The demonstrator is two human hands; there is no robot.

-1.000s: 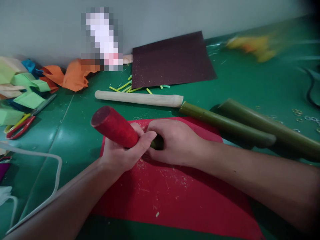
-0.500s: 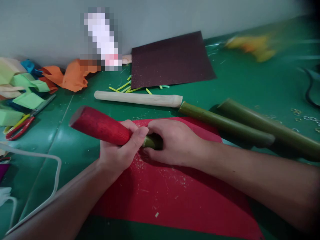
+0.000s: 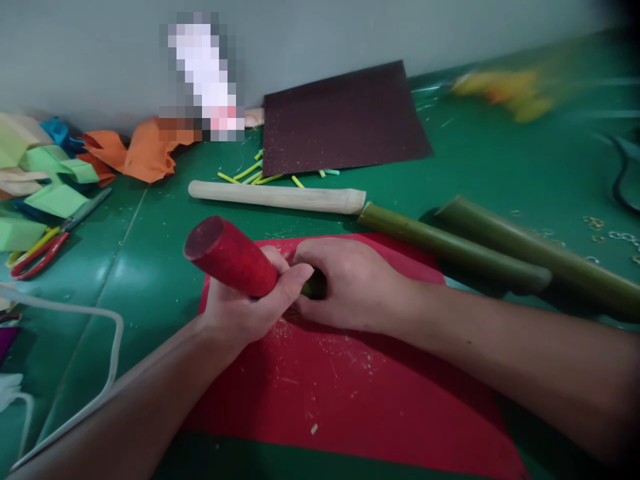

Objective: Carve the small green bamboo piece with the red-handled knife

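My left hand (image 3: 250,303) is closed around a thick red wooden cylinder (image 3: 237,257), its flat dark end tilted up and to the left. Whatever lies at its lower end is hidden by my fingers. My right hand (image 3: 357,283) grips a short green bamboo piece (image 3: 316,285), of which only a small part shows between thumb and fingers. Both hands meet, thumb against fingers, over a red sheet (image 3: 320,393) sprinkled with pale shavings. Just beyond them lie a pale peeled stick (image 3: 277,197) and a green bamboo length (image 3: 440,243).
A second bamboo length (image 3: 540,257) lies at right near small metal rings (image 3: 623,237). A dark brown sheet (image 3: 345,120) stands behind, with yellow-green strips (image 3: 245,175) below it. Red-handled scissors (image 3: 43,257), folded papers (image 3: 55,200) and a white cable (image 3: 113,347) are at left.
The red cylinder's free end has swung right and tipped upward. My left hand has turned and shifted slightly right, covering more of the bamboo piece. My right hand has barely moved.
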